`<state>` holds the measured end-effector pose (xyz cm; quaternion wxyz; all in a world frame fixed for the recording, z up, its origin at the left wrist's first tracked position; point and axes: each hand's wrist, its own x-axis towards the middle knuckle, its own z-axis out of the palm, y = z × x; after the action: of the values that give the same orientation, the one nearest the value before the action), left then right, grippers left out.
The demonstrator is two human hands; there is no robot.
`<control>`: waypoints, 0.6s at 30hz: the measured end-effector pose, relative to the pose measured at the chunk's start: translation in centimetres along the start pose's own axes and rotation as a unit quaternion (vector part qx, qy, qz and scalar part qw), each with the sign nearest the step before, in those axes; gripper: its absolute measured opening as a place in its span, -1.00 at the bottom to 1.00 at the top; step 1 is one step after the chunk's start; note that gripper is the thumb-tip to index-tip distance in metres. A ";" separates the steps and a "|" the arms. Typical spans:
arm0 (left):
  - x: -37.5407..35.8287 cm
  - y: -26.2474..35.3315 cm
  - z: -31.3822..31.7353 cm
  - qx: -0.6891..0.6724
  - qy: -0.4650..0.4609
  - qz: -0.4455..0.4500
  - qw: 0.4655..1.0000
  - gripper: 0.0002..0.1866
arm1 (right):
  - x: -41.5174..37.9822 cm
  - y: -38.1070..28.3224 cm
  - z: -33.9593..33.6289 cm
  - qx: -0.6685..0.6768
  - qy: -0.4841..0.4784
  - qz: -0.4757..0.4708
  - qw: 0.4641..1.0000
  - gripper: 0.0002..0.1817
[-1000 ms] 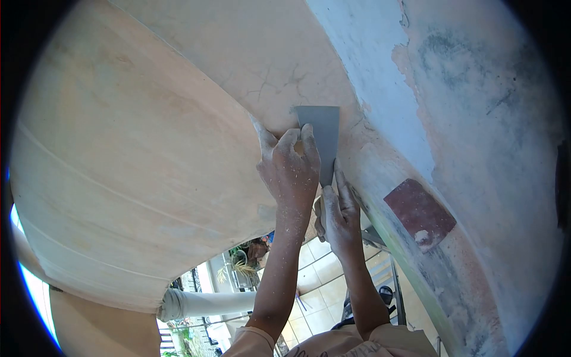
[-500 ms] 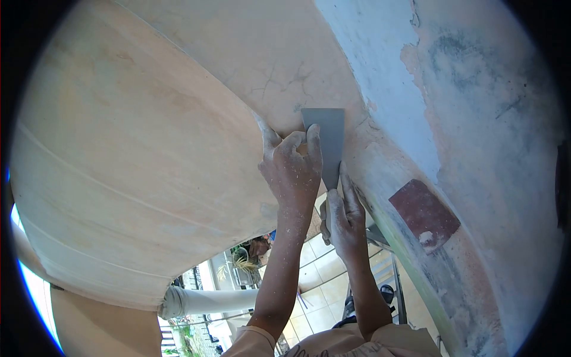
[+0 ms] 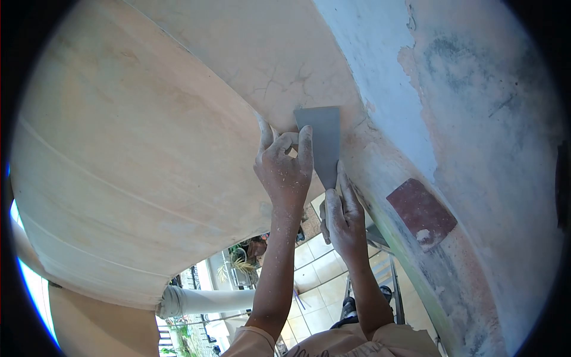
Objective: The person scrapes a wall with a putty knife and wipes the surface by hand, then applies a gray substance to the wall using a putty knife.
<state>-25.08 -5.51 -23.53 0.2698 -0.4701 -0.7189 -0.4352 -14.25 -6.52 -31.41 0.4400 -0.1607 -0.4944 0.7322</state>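
Note:
A grey scraper blade lies near the pinkish plaster surface, wide edge up, narrow end down. My right hand is closed around its narrow lower end; the handle is hidden in the palm. My left hand is beside the blade's left edge, its thumb against the blade and the index finger stretched up along the plaster edge. Its other fingers are curled, with a small gap showing between them and the thumb. Pale dust coats both hands.
A dark red sheet rests on the mottled wall at right. Large curved plaster fills the left. Below are a white pipe, a ladder, floor tiles and plants.
Both the blade and my left hand have shifted slightly left, and the blade's tilt has changed a little. My right hand still holds the lower end.

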 end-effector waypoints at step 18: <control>0.2 1.2 -0.5 -0.042 -0.021 -0.070 0.996 -0.73 | 0.3 0.7 0.0 0.034 -0.017 0.014 0.999 -0.41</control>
<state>-24.09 -5.63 -22.70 0.2034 -0.4385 -0.7366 -0.4730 -14.75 -6.40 -32.00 0.4267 -0.1396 -0.4744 0.7573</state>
